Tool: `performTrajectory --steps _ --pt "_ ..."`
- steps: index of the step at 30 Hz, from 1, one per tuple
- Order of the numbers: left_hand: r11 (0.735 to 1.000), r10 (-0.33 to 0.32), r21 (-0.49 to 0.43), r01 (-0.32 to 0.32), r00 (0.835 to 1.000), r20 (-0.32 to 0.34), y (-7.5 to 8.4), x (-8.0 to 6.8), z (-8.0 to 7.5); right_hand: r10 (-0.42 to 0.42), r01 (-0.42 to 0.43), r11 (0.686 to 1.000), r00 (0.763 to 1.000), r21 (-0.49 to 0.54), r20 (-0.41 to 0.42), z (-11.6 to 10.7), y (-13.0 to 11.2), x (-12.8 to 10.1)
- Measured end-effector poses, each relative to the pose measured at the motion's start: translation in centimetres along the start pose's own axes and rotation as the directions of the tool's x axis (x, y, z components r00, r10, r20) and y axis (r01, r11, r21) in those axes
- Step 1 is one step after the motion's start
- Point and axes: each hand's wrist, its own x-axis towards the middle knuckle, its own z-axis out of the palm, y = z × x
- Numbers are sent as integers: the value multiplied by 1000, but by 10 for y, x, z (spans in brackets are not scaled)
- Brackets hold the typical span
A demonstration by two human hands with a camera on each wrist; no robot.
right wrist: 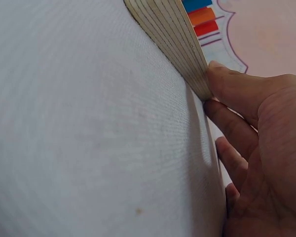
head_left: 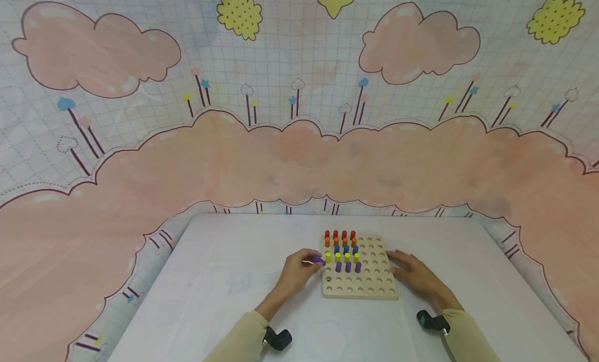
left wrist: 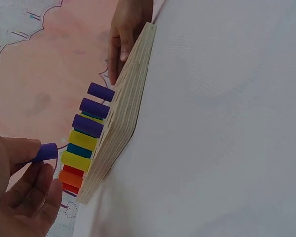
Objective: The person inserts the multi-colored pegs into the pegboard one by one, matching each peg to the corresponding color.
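A purple peg point(left wrist: 45, 152) is pinched between the thumb and fingers of my left hand point(head_left: 297, 271), just off the left side of a light wooden pegboard point(head_left: 360, 289). Three purple pegs point(head_left: 348, 267) stand upright in a row on the board, beside the held one. Behind them stand a row of yellow pegs point(head_left: 347, 258), blue pegs point(head_left: 346, 249), orange pegs point(head_left: 327, 242) and, farthest back, red pegs point(head_left: 335, 234). My right hand point(head_left: 418, 274) rests against the board's right edge. In the right wrist view its thumb point(right wrist: 232, 89) and forefinger touch the board's corner.
The board lies on a white-covered table point(head_left: 210, 299). Its right columns and front rows show bare holes. A patterned curtain point(head_left: 299, 164) with clouds hangs behind the table. A small black device point(head_left: 278, 339) is worn at each wrist.
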Motion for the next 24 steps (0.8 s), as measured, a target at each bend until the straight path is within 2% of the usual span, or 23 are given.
performTrajectory --steps 5,12,18,24 --pt "1000 -3 6 3 1000 9 -2 2 7 -2 2 1000 1000 6 2 0 0 0" --pt "998 -42 -46 42 999 10 -6 6 15 -18 18 1000 1000 12 -1 -1 -1 -1" --pt "999 -43 -19 43 999 2 -10 9 21 -16 16 1000 1000 12 0 -1 -2 -1" --pt "999 -43 2 43 999 20 -13 11 27 -8 8 1000 1000 18 2 -1 0 0"
